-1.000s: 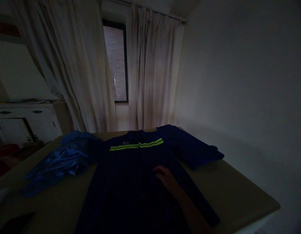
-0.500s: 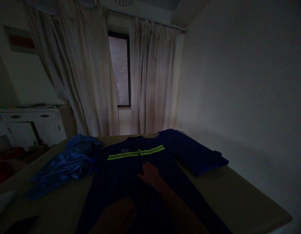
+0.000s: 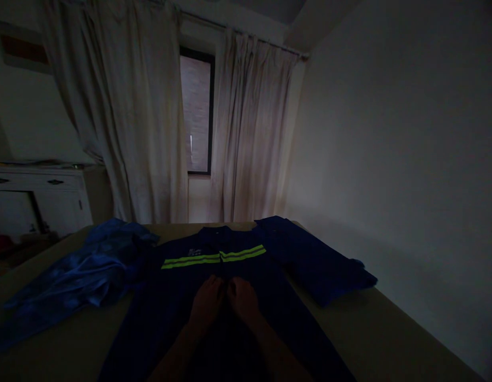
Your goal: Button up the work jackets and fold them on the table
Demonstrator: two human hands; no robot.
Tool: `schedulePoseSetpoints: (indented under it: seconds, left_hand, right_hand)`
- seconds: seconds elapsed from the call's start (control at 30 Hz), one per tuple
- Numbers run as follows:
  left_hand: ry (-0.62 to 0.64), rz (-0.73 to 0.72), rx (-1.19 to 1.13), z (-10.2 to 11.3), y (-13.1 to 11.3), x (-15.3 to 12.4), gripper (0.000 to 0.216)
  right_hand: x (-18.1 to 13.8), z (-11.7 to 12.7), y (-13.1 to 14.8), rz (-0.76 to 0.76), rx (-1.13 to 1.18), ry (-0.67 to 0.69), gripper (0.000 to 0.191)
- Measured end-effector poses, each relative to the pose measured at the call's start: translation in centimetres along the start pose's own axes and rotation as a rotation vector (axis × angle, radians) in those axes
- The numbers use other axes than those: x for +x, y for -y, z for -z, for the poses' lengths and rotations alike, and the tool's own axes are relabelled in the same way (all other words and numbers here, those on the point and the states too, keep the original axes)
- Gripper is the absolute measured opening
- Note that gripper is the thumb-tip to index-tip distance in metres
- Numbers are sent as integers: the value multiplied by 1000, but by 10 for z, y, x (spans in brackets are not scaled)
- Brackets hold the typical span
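A dark blue work jacket (image 3: pixel 178 297) lies spread front up on the table, collar at the far end. Across its chest run yellow-green reflective stripes (image 3: pixel 243 254), with small pale lettering above them on the left. My left hand (image 3: pixel 208 297) and my right hand (image 3: pixel 243 297) are side by side at the jacket's front opening, just below the stripes. Both have curled fingers, closed on the fabric along the middle; the fingertips are partly hidden and the light is dim. The jacket's lower part runs beneath my forearms out of view.
A crumpled lighter blue garment (image 3: pixel 90 265) lies to the left. Dark blue folded clothing (image 3: pixel 309 254) lies to the right near the wall (image 3: pixel 389 159). Behind the table (image 3: pixel 393 334) hang curtains (image 3: pixel 150 132) beside a narrow window. A white cabinet (image 3: pixel 62 196) stands at the far left.
My left hand has moved forward to the jacket's front opening, beside the right. My right hand's fingers have curled in and it sits slightly lower. The view has shifted a little.
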State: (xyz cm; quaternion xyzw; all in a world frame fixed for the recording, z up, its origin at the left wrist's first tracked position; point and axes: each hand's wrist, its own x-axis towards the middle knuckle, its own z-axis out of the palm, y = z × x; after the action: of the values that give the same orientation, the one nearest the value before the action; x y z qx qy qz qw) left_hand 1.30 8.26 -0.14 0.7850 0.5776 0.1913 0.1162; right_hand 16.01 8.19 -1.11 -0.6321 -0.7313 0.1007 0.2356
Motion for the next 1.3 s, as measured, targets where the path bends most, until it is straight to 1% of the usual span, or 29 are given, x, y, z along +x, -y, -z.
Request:
schedulePoseSetpoints:
  seconds: [0.17, 0.37, 0.47, 0.6, 0.77, 0.97, 1.13, 1.3]
  left_hand:
    - [-79, -25, -133, -2, 6, -1, 14]
    - [-50, -32, -193, -3, 13, 2, 14]
    - [-40, -23, -188, -2, 14, 1, 16]
    - [-46, -8, -143, -3, 10, 1, 18]
    - [-46, 20, -104, -2, 6, 1, 17]
    - [-47, 26, -96, 1, 5, -2, 16]
    - [-45, 28, -87, 1, 5, -2, 15]
    - [-55, 19, -93, 0, 6, -1, 13]
  right_hand:
    - [-1, 3, 0, 35, 90, 6, 17]
    - [0, 5, -2, 63, 153, 12, 23]
    - [1, 5, -4, 59, 157, 49, 22]
    - [1, 7, -4, 73, 159, 48, 20]
    - [-2, 13, 2, 70, 144, 45, 23]
    - [-1, 13, 1, 74, 197, 52, 28]
    - [2, 10, 0, 31, 213, 61, 24]
    - [8, 18, -3, -98, 285, 55, 24]
